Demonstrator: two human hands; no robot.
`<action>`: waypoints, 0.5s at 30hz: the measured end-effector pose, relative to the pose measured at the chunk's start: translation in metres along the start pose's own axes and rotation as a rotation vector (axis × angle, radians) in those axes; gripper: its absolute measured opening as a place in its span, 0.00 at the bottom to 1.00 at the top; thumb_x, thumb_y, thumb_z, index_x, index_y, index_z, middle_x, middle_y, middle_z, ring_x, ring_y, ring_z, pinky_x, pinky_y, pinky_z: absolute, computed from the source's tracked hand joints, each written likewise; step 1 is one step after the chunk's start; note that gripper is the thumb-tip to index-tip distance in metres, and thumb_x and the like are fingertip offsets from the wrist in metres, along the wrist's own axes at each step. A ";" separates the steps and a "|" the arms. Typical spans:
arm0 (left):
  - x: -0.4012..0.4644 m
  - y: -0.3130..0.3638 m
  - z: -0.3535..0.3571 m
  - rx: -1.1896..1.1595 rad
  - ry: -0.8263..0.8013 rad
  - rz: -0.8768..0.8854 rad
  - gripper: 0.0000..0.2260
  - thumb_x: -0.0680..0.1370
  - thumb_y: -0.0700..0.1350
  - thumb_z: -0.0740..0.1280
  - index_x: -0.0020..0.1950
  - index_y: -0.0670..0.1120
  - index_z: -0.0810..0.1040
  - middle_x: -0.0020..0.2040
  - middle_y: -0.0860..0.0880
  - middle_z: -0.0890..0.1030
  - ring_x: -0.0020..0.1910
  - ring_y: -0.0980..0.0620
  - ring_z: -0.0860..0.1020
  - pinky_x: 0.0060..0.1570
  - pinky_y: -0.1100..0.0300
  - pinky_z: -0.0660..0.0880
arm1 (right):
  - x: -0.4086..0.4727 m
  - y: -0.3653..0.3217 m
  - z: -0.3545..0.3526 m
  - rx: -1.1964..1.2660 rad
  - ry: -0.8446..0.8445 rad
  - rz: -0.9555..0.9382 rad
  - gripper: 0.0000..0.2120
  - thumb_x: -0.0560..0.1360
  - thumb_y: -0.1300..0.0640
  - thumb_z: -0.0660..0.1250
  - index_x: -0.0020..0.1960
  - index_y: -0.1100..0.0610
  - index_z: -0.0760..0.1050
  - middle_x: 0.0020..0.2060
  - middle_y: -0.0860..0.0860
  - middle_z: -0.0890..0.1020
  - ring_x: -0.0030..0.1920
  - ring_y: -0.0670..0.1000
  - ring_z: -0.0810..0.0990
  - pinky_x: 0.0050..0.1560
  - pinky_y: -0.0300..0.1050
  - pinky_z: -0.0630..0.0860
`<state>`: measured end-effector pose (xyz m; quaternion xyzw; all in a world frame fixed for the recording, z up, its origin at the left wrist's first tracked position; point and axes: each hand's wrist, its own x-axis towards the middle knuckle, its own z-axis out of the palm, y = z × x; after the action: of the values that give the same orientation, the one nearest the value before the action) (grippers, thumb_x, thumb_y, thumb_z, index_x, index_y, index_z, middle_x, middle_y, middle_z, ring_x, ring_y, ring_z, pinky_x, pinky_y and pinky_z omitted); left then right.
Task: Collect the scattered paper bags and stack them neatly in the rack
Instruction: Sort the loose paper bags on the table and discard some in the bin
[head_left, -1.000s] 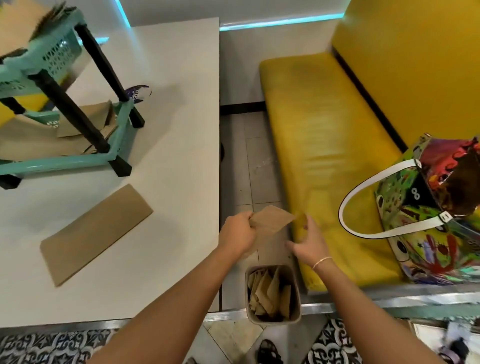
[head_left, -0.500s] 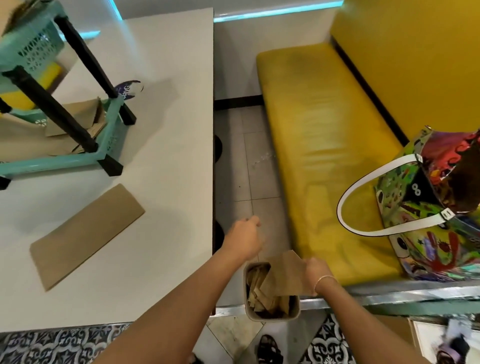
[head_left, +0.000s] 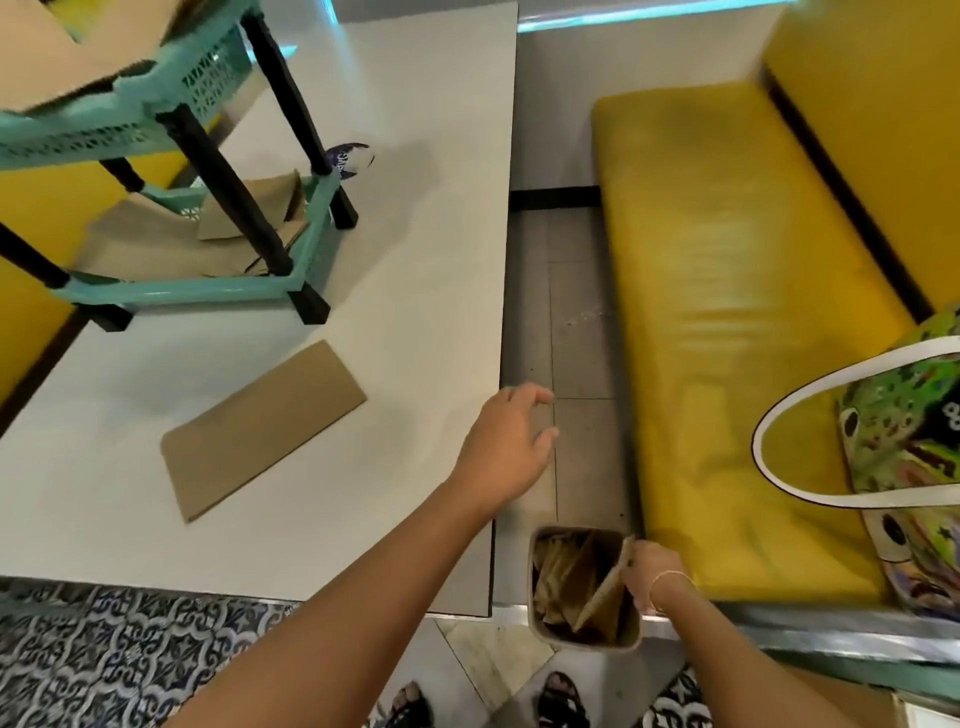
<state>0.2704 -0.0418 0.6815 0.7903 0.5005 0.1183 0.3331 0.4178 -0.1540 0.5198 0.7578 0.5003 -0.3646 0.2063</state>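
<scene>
- Leftmost, well beyond the fingers: teal plastic rack (head_left: 171, 291) with lattice sides and black legs, brown paper bags (head_left: 171, 244) lying loose on its lower shelf.
- Nearer, left of the fingers: flat rectangular paper bag (head_left: 262, 428), matte brown, on the smooth white table (head_left: 415, 260).
- Left hand (head_left: 506, 447) reaching forward over the table edge, fingers loosely spread, holding nothing.
- Right hand (head_left: 652, 571) lowered at the small bin (head_left: 540, 623), fingers pinching a folded bag (head_left: 605, 587) tilted inside.
- Right of the fingers: glossy yellow bench (head_left: 727, 312), patterned tote (head_left: 904, 467).
</scene>
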 end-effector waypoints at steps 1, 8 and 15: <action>0.000 -0.005 -0.006 -0.001 0.024 -0.004 0.17 0.79 0.45 0.64 0.68 0.50 0.69 0.67 0.51 0.71 0.65 0.54 0.70 0.60 0.65 0.65 | -0.004 -0.004 -0.007 0.033 -0.026 0.010 0.19 0.80 0.54 0.57 0.68 0.61 0.66 0.65 0.55 0.73 0.65 0.53 0.73 0.61 0.41 0.71; 0.008 -0.043 -0.057 -0.002 0.172 -0.043 0.16 0.78 0.43 0.64 0.66 0.46 0.71 0.64 0.48 0.74 0.62 0.50 0.73 0.57 0.64 0.66 | -0.023 -0.032 -0.048 0.117 0.049 0.015 0.17 0.81 0.59 0.54 0.67 0.60 0.71 0.65 0.56 0.74 0.65 0.56 0.72 0.60 0.46 0.72; 0.010 -0.118 -0.131 0.179 0.224 -0.249 0.16 0.76 0.44 0.64 0.63 0.42 0.71 0.61 0.44 0.75 0.61 0.45 0.71 0.60 0.57 0.66 | -0.063 -0.087 -0.103 0.297 0.357 0.061 0.15 0.79 0.54 0.59 0.63 0.58 0.73 0.61 0.54 0.77 0.61 0.53 0.75 0.58 0.42 0.72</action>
<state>0.1222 0.0531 0.7022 0.7306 0.6369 0.1183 0.2156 0.3599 -0.0869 0.6390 0.8469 0.4469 -0.2879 0.0119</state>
